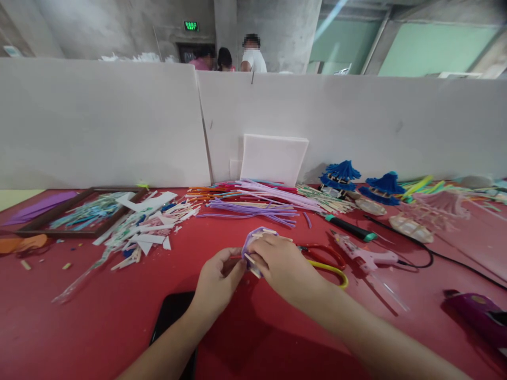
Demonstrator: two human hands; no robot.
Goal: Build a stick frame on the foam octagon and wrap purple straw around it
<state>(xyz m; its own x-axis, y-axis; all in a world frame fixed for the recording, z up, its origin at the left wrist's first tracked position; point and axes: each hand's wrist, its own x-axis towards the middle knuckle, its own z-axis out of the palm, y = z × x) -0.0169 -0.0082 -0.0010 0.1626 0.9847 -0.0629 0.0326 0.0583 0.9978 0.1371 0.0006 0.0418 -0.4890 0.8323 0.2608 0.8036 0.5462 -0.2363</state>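
Observation:
Above the middle of the red table, a small rounded craft piece (253, 240) made of purple pipe cleaner and pale wooden sticks is held between both hands. My left hand (219, 277) pinches its left edge between thumb and fingers. From the right, my right hand (281, 264) closes over the piece and hides much of it. Just beyond the right hand, red handles (327, 252) and a yellow handle (330, 269) of hand tools stick out. A pink glue gun (366, 256) with a clear glue stick lies further right. Behind the hands are purple pipe cleaners (253, 208).
A dark phone (172, 314) lies under my left forearm. Paper and stick scraps (150, 221) and a brown frame (95, 232) are at left. A black-green tool (350, 228), blue pipe-cleaner roofs (340, 177), a black cable (455, 263) and a purple device (477, 316) are at right. White panels (99, 121) stand behind.

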